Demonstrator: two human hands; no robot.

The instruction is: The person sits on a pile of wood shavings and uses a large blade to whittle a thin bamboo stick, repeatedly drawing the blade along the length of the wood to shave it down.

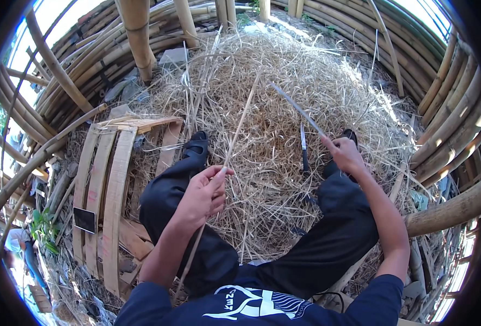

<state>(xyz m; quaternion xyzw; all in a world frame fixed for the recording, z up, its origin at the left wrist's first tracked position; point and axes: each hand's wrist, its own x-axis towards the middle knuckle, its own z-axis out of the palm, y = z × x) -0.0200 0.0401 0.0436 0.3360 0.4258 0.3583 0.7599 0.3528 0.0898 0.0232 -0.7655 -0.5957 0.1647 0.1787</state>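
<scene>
My left hand (pixel 202 196) is closed around a long thin bamboo strip (pixel 242 120), pinched between thumb and fingers. The strip slants from my lap up over the pile of pale shavings (pixel 273 163). In my right hand (pixel 345 155), out over my right knee, is a knife with a long narrow blade (pixel 299 110). Its tip points up and left, near the strip's far end but apart from it. My fingers hide its handle. A second knife (pixel 304 152), dark-handled, lies on the shavings between my feet, left of my right hand.
A slatted wooden crate (pixel 115 204) stands at my left, with a dark phone-like rectangle (pixel 84 220) on its slats. Stacked bamboo poles (pixel 104 60) line the back and sides. One upright pole (pixel 137 38) rises at back left. Another person (pixel 26 250) shows at the far left edge.
</scene>
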